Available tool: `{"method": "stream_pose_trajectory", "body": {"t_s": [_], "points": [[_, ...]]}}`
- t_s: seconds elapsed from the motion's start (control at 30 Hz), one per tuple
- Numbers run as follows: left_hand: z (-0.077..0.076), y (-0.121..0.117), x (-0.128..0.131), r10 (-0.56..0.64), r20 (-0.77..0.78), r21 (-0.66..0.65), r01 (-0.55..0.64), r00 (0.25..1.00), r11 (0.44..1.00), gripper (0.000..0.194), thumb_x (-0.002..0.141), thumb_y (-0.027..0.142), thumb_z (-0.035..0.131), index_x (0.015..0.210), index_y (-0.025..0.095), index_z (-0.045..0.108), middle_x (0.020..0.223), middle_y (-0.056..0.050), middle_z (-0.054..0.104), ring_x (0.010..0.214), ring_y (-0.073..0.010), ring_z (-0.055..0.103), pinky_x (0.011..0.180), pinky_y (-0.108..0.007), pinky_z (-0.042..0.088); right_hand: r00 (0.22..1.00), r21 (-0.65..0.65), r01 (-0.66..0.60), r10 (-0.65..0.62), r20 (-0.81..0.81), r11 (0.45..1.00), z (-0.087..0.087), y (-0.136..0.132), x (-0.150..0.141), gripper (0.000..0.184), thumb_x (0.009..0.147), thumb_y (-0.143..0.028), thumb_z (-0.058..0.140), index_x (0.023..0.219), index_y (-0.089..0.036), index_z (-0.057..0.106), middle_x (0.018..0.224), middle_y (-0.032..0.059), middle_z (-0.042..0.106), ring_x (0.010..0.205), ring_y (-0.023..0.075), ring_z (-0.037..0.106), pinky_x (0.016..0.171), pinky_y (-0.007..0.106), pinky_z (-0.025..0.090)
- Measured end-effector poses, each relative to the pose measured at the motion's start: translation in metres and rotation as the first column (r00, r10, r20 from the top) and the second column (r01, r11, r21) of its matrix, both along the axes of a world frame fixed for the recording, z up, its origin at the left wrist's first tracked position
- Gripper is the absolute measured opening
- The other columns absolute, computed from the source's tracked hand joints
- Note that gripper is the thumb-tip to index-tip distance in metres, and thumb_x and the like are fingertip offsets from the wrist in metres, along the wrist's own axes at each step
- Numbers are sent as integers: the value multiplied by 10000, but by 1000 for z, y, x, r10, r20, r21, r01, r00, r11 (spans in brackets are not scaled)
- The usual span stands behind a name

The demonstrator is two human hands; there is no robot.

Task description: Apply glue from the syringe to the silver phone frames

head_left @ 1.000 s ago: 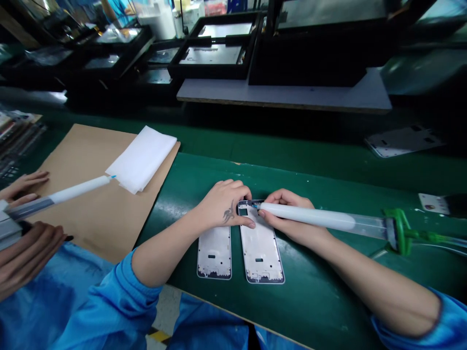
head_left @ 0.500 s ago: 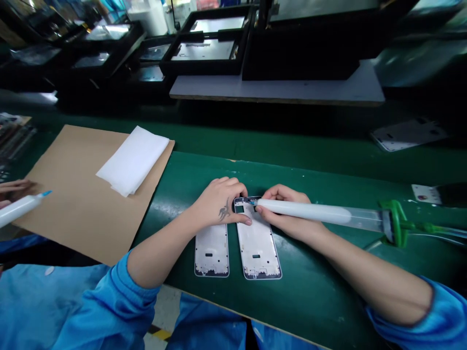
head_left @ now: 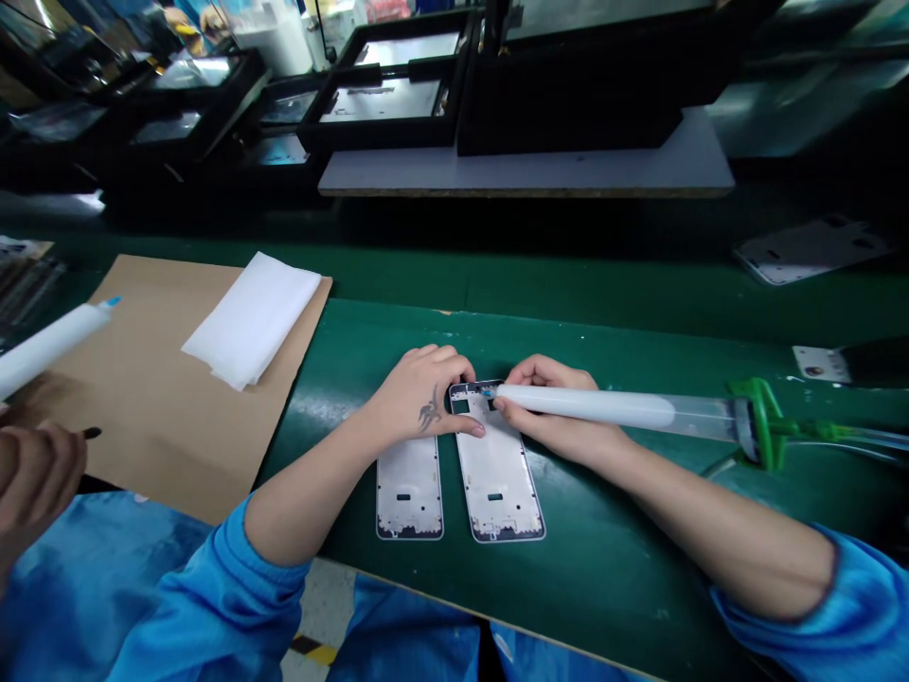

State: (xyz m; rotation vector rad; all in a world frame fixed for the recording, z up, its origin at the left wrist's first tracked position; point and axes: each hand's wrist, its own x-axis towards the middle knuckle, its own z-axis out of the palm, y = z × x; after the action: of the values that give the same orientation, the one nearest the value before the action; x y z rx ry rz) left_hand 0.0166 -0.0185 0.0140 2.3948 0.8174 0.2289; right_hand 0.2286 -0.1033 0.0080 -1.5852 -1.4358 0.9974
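Note:
Two phone frames lie flat on the green mat, side by side. My left hand [head_left: 430, 398] grips the upper left edge of the right-hand phone frame [head_left: 499, 474], thumb across its face and fingers at the top edge. Below my left wrist sits the second phone frame [head_left: 410, 493], its upper end hidden by the hand. My right hand [head_left: 546, 398] is closed around the front of a white dispensing syringe [head_left: 603, 405] with a green cap and hose. The syringe's blue tip is at the top of the right-hand frame; whether it touches cannot be seen.
To the left, brown cardboard [head_left: 163, 407] carries folded white paper [head_left: 252, 317]. A co-worker's hand [head_left: 35, 483] and another white syringe [head_left: 53, 346] are at the left edge. Black trays [head_left: 383, 95] and a grey board [head_left: 525, 173] stand behind; another phone frame [head_left: 813, 251] lies back right.
The view has shifted slightly. My hands keep their hold, with the syringe tip still near the frame's top. The co-worker's syringe has moved away leftward, then risen a little.

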Motion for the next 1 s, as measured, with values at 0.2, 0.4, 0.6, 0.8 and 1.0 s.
{"method": "stream_pose_trajectory", "body": {"t_s": [0.2,0.4,0.6,0.8,1.0], "points": [[-1,0,0,-3,-1,3,3,1000,1000,692,695,822,723,1020,215,657,987,-33,676,942,-236,616,883,-389,433,1000,-2,3,-3,8,1000,0,0,1,233,714,-377,775,742,-235,594,650,21,684,535,163,596,484,275,427],[0,0,0,-10,-22,1,10,1000,1000,728,679,851,706,1032,217,650,1009,-35,672,960,-242,611,883,-389,425,1000,6,6,-7,19,1000,-2,-1,2,235,736,-395,769,775,-221,614,671,24,693,552,158,603,502,270,443],[4,-2,1,-15,-46,9,16,999,1000,647,783,811,645,1027,212,638,1010,-42,671,961,-248,606,855,-390,418,1000,-13,8,-8,18,1000,-4,-2,2,254,766,-421,776,796,-225,617,700,32,702,571,170,619,512,277,457],[-1,-2,1,-32,-35,16,32,999,999,633,785,785,675,1044,209,640,1021,-35,662,976,-238,604,844,-377,406,997,1,31,-31,74,1000,-5,-3,3,262,778,-442,782,825,-227,641,725,40,716,573,180,638,520,285,474],[-3,-3,1,-40,-20,28,40,999,999,614,792,769,680,1044,210,649,994,-26,652,953,-224,601,830,-361,394,997,-8,41,-40,70,999,-4,-5,3,271,777,-450,794,842,-224,658,732,45,732,579,182,657,522,279,488]]}}
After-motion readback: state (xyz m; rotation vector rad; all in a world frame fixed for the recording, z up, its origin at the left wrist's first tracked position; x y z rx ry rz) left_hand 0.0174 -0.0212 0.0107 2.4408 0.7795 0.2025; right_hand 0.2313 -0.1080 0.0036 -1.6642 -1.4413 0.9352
